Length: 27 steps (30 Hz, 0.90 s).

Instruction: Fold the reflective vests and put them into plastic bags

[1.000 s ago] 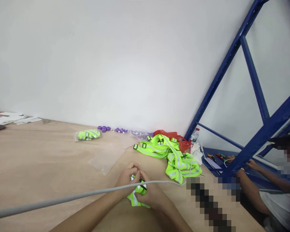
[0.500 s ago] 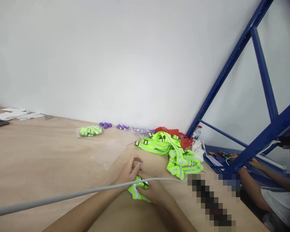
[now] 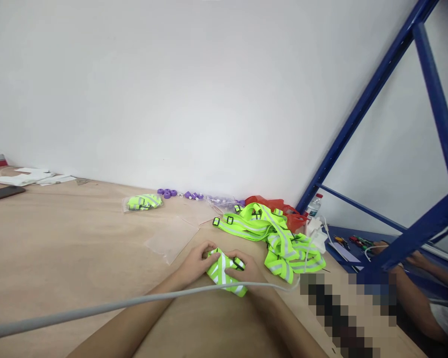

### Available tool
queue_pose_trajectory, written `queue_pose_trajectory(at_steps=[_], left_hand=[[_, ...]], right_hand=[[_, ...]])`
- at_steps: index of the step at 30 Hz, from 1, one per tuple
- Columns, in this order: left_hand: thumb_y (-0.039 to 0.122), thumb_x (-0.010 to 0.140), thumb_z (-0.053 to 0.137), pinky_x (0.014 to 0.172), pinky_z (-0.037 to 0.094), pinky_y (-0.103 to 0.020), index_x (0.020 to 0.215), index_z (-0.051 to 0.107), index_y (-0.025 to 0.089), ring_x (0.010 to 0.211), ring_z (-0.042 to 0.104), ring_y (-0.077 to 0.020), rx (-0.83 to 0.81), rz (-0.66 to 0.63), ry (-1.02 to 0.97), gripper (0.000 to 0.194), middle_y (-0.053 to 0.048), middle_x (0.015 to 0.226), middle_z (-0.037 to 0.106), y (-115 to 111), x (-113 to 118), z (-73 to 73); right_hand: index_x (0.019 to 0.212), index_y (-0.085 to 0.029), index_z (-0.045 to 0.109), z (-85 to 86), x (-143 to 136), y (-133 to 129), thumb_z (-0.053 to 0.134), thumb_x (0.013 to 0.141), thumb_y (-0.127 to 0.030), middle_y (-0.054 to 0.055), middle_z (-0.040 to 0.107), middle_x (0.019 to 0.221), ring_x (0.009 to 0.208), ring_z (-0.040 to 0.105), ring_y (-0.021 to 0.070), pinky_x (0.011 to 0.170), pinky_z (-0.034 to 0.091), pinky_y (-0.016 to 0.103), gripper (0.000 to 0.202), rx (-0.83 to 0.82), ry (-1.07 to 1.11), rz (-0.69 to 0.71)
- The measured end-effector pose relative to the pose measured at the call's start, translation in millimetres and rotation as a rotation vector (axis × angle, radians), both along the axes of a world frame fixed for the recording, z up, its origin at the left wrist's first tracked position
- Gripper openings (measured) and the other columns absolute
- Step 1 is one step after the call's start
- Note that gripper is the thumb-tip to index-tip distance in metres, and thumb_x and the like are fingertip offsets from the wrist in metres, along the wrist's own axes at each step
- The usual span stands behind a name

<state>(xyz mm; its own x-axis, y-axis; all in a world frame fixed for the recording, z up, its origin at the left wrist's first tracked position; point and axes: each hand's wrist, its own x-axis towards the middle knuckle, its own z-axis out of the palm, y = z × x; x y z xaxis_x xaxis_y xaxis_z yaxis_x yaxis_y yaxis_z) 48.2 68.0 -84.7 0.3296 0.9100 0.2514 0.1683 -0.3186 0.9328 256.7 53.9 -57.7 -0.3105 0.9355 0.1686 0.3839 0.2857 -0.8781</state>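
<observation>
Between my two hands is a folded bundle of neon yellow-green reflective strap (image 3: 220, 271) with silver stripes and a black buckle. My left hand (image 3: 194, 260) grips its left upper edge, thumb on top. On the other side, my right hand (image 3: 251, 272) pinches the bundle near the buckle. A loose heap of the same reflective straps (image 3: 280, 241) lies to the right, black buckles showing. Flat clear plastic bags (image 3: 170, 240) lie beyond my left hand. Farther back sits a similar bundle inside a clear bag (image 3: 145, 201).
A grey cable (image 3: 134, 302) crosses in front of my forearms. Small purple pieces (image 3: 167, 193), a red plastic bag (image 3: 269, 204) and a bottle (image 3: 314, 205) line the wall. A blue metal frame (image 3: 362, 107) stands at right, with another person's arms (image 3: 418, 293) nearby. White papers and a phone (image 3: 5, 193) lie left.
The folded bundle has been raised and turned, showing more of its striped face. My hands, crossed close together before, now hold it from both sides. The view has shifted slightly.
</observation>
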Motion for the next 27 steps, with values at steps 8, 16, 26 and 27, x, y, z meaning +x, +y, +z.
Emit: queue_pose_trajectory(at_steps=[8,16,26,27], left_hand=[[0.04,0.083,0.067,0.097,0.05,-0.036,0.115,0.069,0.018,0.107,0.064,-0.0265,-0.005,0.027,0.011,0.038,-0.007,0.115,0.072,-6,14,-2.5],[0.047,0.082,0.069,0.09,0.054,-0.035,0.103,0.071,0.019,0.1,0.066,-0.0266,-0.091,0.01,-0.061,0.035,-0.008,0.105,0.073,-7,16,0.6],[0.041,0.07,0.079,0.108,0.046,-0.042,0.119,0.07,0.02,0.124,0.059,-0.0318,-0.272,-0.147,-0.159,0.054,-0.01,0.13,0.068,-10,8,7.6],[0.039,0.068,0.08,0.109,0.045,-0.043,0.123,0.069,0.021,0.127,0.058,-0.0321,-0.306,-0.18,-0.177,0.059,-0.01,0.135,0.065,-10,8,6.9]], right_hand=[[0.089,-0.022,0.071,-7.6,9,-5,0.072,0.066,-0.031,0.006,0.071,0.095,0.098,0.065,0.0342,0.089,0.052,0.043,0.025,-0.022,0.069,-0.077],[0.091,-0.021,0.069,-13.6,10,-7,0.075,0.067,-0.031,0.003,0.07,0.092,0.092,0.064,0.0274,0.086,0.053,0.039,0.026,-0.062,0.123,-0.045],[0.089,-0.021,0.069,-5.4,2,-18,0.082,0.066,-0.036,0.006,0.074,0.1,0.103,0.066,0.0306,0.094,0.051,0.043,0.03,-0.117,0.204,0.018],[0.088,-0.021,0.068,-3.4,2,-19,0.082,0.067,-0.036,0.006,0.074,0.101,0.103,0.066,0.0308,0.094,0.051,0.043,0.029,-0.124,0.198,0.034]])
